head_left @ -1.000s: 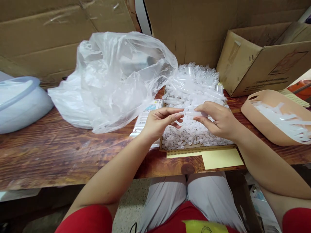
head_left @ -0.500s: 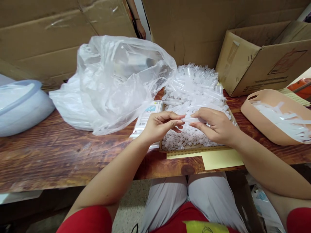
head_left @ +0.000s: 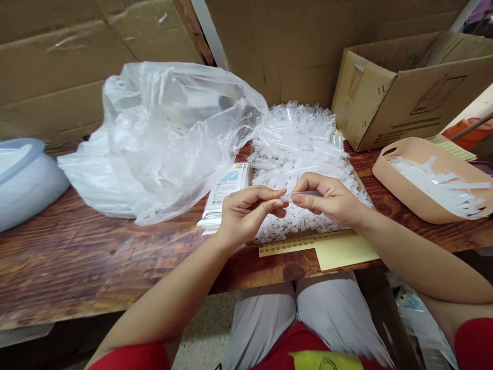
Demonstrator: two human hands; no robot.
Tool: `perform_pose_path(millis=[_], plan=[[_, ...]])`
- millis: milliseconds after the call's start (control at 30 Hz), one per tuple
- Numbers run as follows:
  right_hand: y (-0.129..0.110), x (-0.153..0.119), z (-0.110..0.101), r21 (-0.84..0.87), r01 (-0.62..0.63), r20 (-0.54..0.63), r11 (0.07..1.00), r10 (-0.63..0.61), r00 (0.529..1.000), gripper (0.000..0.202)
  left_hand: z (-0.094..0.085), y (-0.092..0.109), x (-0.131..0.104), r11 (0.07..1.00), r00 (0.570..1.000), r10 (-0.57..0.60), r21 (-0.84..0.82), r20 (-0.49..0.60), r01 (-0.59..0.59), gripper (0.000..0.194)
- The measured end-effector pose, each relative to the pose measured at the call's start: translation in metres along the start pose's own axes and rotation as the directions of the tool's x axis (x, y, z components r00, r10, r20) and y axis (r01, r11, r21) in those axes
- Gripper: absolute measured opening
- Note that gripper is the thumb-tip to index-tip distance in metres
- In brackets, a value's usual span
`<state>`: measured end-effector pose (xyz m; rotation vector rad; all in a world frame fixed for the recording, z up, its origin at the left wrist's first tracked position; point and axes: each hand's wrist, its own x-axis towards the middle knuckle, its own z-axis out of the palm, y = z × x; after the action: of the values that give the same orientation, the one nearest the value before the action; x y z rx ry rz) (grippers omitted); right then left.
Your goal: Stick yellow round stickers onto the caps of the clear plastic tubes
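My right hand [head_left: 327, 199] is closed around a translucent plastic tube [head_left: 307, 194], held level with one end toward the left. My left hand [head_left: 252, 208] pinches a small translucent cap [head_left: 286, 198] at that end; whether it is fully seated is too small to tell. Both hands hover over a shallow cardboard tray [head_left: 298, 237]. Loose clear tubes [head_left: 298, 136] are heaped in its far part, and many tiny caps [head_left: 287, 226] cover the near part. Fingers hide much of the held tube.
Left of the tray lie a large clear plastic bag [head_left: 162, 149], printed packets [head_left: 225, 192] and a pale blue basin [head_left: 34, 185]. On the right are a peach basket [head_left: 412, 198] with white strips and a cardboard box [head_left: 408, 97]. Yellow paper [head_left: 344, 252] lies at the front edge.
My fingers have come closer together along the tube, with less of it showing between them. The view has shifted slightly, so the surroundings sit further left.
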<state>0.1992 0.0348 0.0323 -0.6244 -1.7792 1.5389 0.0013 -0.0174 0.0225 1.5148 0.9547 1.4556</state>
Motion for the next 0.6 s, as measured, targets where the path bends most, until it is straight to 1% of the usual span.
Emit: perform_pose_path(millis=[67, 133, 233, 300, 367, 467, 533, 600], plan=[[0.002, 0.001, 0.003, 0.108, -0.062, 0.044, 0.992, 0.057, 0.997, 0.044, 0.000, 0.003, -0.001, 0.999, 0.999, 0.035, 0.040, -0.005, -0.035, 0.012], [0.003, 0.002, 0.007, 0.212, -0.114, 0.081, 0.971, 0.098, 0.992, 0.045, -0.001, 0.004, -0.001, 0.999, 1.000, 0.008, 0.042, -0.027, -0.007, 0.016], [0.006, 0.004, 0.018, 0.364, -0.148, 0.084, 0.920, 0.126, 0.989, 0.046, -0.004, 0.002, 0.004, 0.992, 0.991, -0.115, -0.061, -0.063, 0.112, 0.027], [0.007, 0.005, 0.025, 0.432, -0.172, 0.075, 0.885, 0.155, 0.985, 0.047, -0.006, -0.001, 0.008, 0.968, 0.978, -0.201, -0.161, -0.056, 0.190, 0.031], [0.008, 0.004, 0.029, 0.462, -0.206, 0.086, 0.863, 0.188, 0.978, 0.048, -0.008, -0.003, 0.011, 0.943, 0.966, -0.256, -0.226, -0.027, 0.244, 0.032], [0.009, 0.004, 0.029, 0.466, -0.215, 0.087, 0.858, 0.197, 0.977, 0.048, -0.009, -0.006, 0.012, 0.936, 0.962, -0.271, -0.238, -0.022, 0.259, 0.032], [0.011, 0.003, 0.028, 0.459, -0.190, 0.049, 0.868, 0.189, 0.981, 0.047, -0.006, -0.008, 0.011, 0.944, 0.965, -0.260, -0.221, -0.036, 0.246, 0.032], [0.014, 0.004, 0.030, 0.434, -0.153, -0.004, 0.888, 0.172, 0.985, 0.046, -0.003, -0.009, 0.009, 0.949, 0.967, -0.254, -0.199, -0.012, 0.247, 0.034]])
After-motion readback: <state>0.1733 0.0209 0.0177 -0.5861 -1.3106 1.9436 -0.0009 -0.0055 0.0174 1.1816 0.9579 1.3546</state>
